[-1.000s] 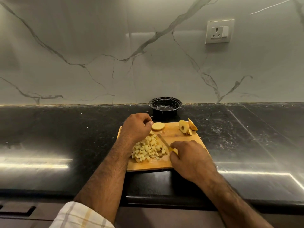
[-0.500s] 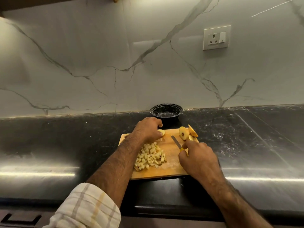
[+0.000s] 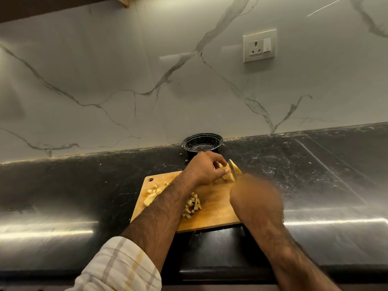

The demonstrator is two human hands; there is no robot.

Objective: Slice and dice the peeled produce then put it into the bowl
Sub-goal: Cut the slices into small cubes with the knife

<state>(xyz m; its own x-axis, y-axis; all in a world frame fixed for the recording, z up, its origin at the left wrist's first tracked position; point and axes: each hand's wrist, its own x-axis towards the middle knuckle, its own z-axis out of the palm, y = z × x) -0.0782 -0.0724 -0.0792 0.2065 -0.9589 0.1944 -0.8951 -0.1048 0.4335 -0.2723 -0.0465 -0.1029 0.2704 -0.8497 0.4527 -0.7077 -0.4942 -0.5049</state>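
Dim, countertop (image 3: 63, 227) glare, motion blur

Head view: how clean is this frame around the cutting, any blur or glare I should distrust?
Head view: the right hand is smeared by motion blur, so its hold on the knife is unclear; the left hand on the produce pieces is sharp; bright glare streaks cross the black counter on both sides of the cutting board; wide-angle bending curves the counter edge.

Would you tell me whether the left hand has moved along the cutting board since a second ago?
Yes. The left hand has moved right along the board, from beside the dice to the uncut pieces below the bowl.
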